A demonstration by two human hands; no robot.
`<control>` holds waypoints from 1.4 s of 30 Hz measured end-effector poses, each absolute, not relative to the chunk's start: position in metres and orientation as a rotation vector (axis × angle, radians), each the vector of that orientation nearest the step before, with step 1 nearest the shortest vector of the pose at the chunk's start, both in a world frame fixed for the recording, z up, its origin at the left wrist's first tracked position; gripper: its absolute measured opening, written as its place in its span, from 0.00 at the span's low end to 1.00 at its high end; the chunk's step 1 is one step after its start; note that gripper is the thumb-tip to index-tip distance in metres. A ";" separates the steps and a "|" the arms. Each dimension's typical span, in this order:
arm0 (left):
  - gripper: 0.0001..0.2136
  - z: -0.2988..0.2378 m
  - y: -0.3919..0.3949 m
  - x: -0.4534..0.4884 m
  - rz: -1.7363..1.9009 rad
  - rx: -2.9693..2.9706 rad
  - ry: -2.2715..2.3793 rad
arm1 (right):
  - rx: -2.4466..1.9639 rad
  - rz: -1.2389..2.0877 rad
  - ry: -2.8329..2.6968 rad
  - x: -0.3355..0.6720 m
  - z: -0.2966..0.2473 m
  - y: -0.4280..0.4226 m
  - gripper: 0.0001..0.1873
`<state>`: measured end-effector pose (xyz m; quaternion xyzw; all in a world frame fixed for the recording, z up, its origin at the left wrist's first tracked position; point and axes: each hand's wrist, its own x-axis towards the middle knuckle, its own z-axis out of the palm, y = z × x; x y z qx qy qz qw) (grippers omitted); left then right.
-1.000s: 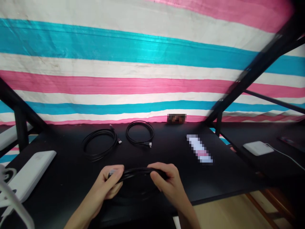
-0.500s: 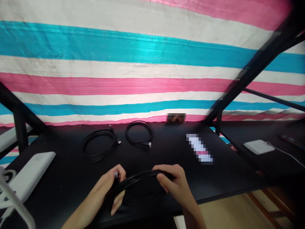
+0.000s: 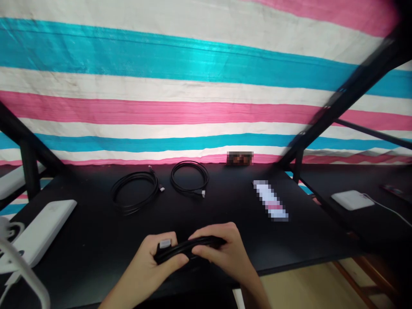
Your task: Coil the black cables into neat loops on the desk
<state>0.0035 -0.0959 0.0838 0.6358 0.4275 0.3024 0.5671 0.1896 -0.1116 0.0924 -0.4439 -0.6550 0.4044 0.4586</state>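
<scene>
A coiled black cable [image 3: 183,247] is held between both hands above the near edge of the black table [image 3: 106,240]. My left hand [image 3: 157,257] is closed around its left end, thumb laid along the strands, with a silver plug showing by the fingers. My right hand [image 3: 222,249] pinches the strands on the other side, thumb below and fingers over the top. Beyond the hands lie two more coiled black cables, a larger left coil [image 3: 116,199] and a smaller right coil [image 3: 171,178], both with metal plugs showing.
A white power strip or similar block [image 3: 48,231] lies at the left, behind a blurred white tube [image 3: 28,274]. A blurred-out flat object [image 3: 270,200] is on the right. Farther right rests a white device with a cord [image 3: 352,200]. Black frame bars [image 3: 317,118] and striped sheeting [image 3: 180,111] border the table.
My hands have come closer together, and the held coil is more bunched. My left thumb now lies over the strands. The camera view has shifted slightly.
</scene>
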 end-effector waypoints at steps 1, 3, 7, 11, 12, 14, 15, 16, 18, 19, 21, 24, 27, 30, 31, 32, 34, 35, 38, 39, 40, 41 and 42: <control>0.18 0.084 -0.096 0.002 0.748 1.473 1.005 | -1.084 0.975 -1.594 0.190 0.092 -0.112 0.04; 0.19 0.083 -0.098 0.000 0.884 1.346 0.984 | -1.089 0.943 -1.501 0.192 0.090 -0.111 0.04; 0.19 0.082 -0.100 0.001 1.247 0.809 0.934 | -1.021 1.145 -1.128 0.189 0.078 -0.109 0.10; 0.23 0.085 -0.093 0.006 1.337 0.489 0.837 | -0.727 1.446 -0.771 0.174 0.071 -0.103 0.27; 0.24 0.087 -0.090 0.008 1.347 0.449 0.821 | -0.668 1.507 -0.699 0.169 0.071 -0.101 0.30; 0.25 0.088 -0.085 0.013 1.398 0.388 0.797 | -0.582 1.605 -0.592 0.163 0.072 -0.098 0.34; 0.25 0.089 -0.082 0.015 1.427 0.367 0.788 | -0.557 1.634 -0.559 0.161 0.073 -0.097 0.35; 0.25 0.088 -0.081 0.017 1.445 0.352 0.777 | -0.543 1.649 -0.537 0.160 0.073 -0.097 0.35; 0.26 0.087 -0.079 0.020 1.446 0.331 0.760 | -0.542 1.646 -0.514 0.160 0.073 -0.096 0.36; 0.26 0.086 -0.079 0.021 1.433 0.324 0.756 | -0.549 1.636 -0.510 0.161 0.072 -0.095 0.36; 0.26 0.083 -0.080 0.021 1.399 0.316 0.748 | -0.560 1.606 -0.508 0.162 0.071 -0.095 0.36; 0.26 0.081 -0.080 0.020 1.348 0.304 0.723 | -0.569 1.562 -0.509 0.161 0.069 -0.094 0.36; 0.25 0.082 -0.079 0.022 1.340 0.281 0.677 | -0.593 1.513 -0.508 0.157 0.068 -0.093 0.36; 0.25 0.082 -0.079 0.027 1.377 0.278 0.631 | -0.602 1.435 -0.522 0.151 0.070 -0.094 0.35; 0.25 0.082 -0.080 0.029 1.394 0.279 0.624 | -0.601 1.400 -0.530 0.149 0.070 -0.094 0.35; 0.25 0.082 -0.082 0.031 1.410 0.281 0.626 | -0.605 1.362 -0.533 0.147 0.070 -0.095 0.34; 0.24 0.080 -0.084 0.032 1.422 0.279 0.649 | -0.639 1.310 -0.522 0.145 0.068 -0.094 0.33; 0.24 0.079 -0.085 0.032 1.417 0.275 0.662 | -0.674 1.304 -0.511 0.144 0.065 -0.093 0.32; 0.25 0.074 -0.084 0.029 1.392 0.266 0.685 | -0.863 1.293 -0.559 0.144 0.056 -0.089 0.28; 0.25 0.073 -0.082 0.028 1.396 0.268 0.697 | -0.947 1.268 -0.617 0.144 0.053 -0.088 0.26; 0.26 0.071 -0.080 0.027 1.406 0.274 0.711 | -1.027 1.231 -0.686 0.144 0.050 -0.087 0.23; 0.26 0.069 -0.076 0.027 1.415 0.281 0.728 | -1.093 1.190 -0.753 0.144 0.048 -0.086 0.21; 0.26 0.068 -0.073 0.027 1.423 0.286 0.744 | -1.138 1.158 -0.811 0.144 0.047 -0.084 0.20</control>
